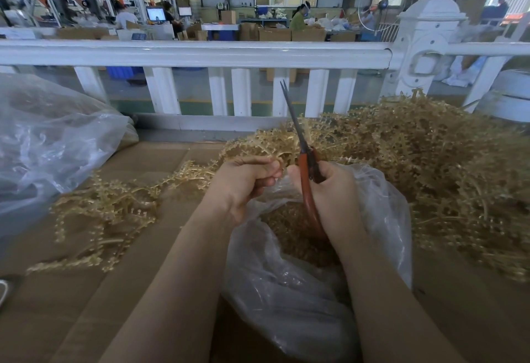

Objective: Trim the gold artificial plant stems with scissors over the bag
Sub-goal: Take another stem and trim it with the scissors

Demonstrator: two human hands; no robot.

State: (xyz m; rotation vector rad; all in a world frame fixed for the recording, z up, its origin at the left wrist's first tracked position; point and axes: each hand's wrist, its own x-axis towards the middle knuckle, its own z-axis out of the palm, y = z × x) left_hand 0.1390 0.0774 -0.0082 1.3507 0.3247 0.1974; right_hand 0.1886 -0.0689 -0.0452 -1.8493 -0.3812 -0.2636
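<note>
The left hand (246,182) is curled tight around a gold stem (258,144), pinching it between thumb and fingers just above the mouth of the clear plastic bag (286,291). The right hand (332,187) grips the orange-handled scissors (305,162), whose blades point up toward twelve o'clock with the tips slightly parted. The two hands are nearly touching. The bag sits at six o'clock below them, holding gold trimmings. A large heap of gold stems (430,162) fills the cardboard-covered surface (86,291) toward three o'clock, and a flatter, looser spread of stems (109,213) lies toward nine o'clock. Another plastic bag (51,139) bulges at ten o'clock, before a white railing (200,53).
</note>
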